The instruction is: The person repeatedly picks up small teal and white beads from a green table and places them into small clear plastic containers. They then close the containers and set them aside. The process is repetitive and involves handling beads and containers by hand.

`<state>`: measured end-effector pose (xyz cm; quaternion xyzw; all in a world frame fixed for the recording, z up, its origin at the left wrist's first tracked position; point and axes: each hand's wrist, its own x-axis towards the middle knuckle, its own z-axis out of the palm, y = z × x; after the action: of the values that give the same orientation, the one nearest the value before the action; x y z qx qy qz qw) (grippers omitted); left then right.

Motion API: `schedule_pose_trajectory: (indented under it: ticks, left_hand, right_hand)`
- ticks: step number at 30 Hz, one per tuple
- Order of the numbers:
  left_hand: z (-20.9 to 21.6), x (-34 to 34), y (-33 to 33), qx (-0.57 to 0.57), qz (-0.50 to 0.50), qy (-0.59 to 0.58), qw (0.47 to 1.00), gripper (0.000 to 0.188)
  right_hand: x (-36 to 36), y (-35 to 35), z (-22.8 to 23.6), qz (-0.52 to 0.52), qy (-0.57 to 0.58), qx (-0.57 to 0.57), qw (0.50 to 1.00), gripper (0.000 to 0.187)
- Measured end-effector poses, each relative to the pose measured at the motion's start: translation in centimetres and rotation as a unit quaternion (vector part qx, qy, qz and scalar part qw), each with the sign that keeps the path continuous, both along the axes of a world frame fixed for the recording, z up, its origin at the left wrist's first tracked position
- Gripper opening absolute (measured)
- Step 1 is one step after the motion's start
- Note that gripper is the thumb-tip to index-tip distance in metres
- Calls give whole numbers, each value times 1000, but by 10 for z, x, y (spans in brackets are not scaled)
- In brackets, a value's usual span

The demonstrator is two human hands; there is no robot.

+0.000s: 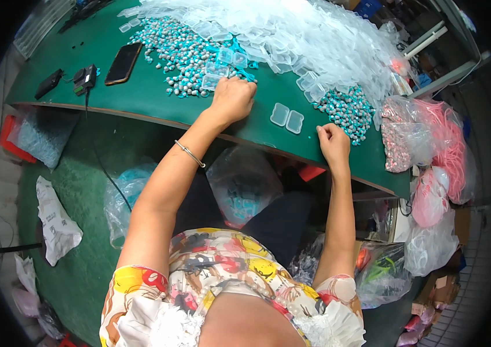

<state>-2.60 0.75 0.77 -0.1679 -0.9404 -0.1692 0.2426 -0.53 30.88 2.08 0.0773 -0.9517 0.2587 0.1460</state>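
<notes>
My left hand (235,99) is closed, knuckles up, at the near edge of a heap of small grey-and-turquoise pieces (185,58). Just beyond its fingers lie clear plastic boxes (216,70) and some turquoise strands (247,75); whatever the fingers hold is hidden. An open clear box (287,118), lid and base spread flat, rests on the green table (159,107) between my hands. My right hand (334,144) has thumb and fingers pinched together beside a smaller pile of the same pieces (349,114). Anything in that pinch is too small to make out.
A large mound of clear boxes (326,40) covers the table's far side. To the left are a phone (123,63) and a small black device (85,79) with a cable hanging over the edge. Bags of pink cord (445,139) and pink pieces (399,136) stand at the right.
</notes>
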Motion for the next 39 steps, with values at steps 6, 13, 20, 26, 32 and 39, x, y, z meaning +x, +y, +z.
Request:
schedule_pose_trajectory:
  ticks: [6,13,20,26,32,39]
  left_hand:
    - [-5,3,12,79,18,-27,996,7]
    - [-7,13,20,146,35,-71,986,13]
    - [-19,12,24,173,36,-23,984,14]
    - [-21,13,31,207,17,-39,977,16]
    - [-7,39,48,282,-13,-88,955,15]
    - [-5,47,60,270,-20,-107,957,16]
  right_hand:
    - [20,-1,-7,176,129,-8,976,12]
    - [22,-2,-9,175,155,95,968,10]
    - [63,28,1,132,135,188,964,6]
    - [124,103,-12,4,-93,297,950,9]
    - [86,57,24,17,-17,58,998,16]
    - [-11,-34,-7,168,99,32,980,33]
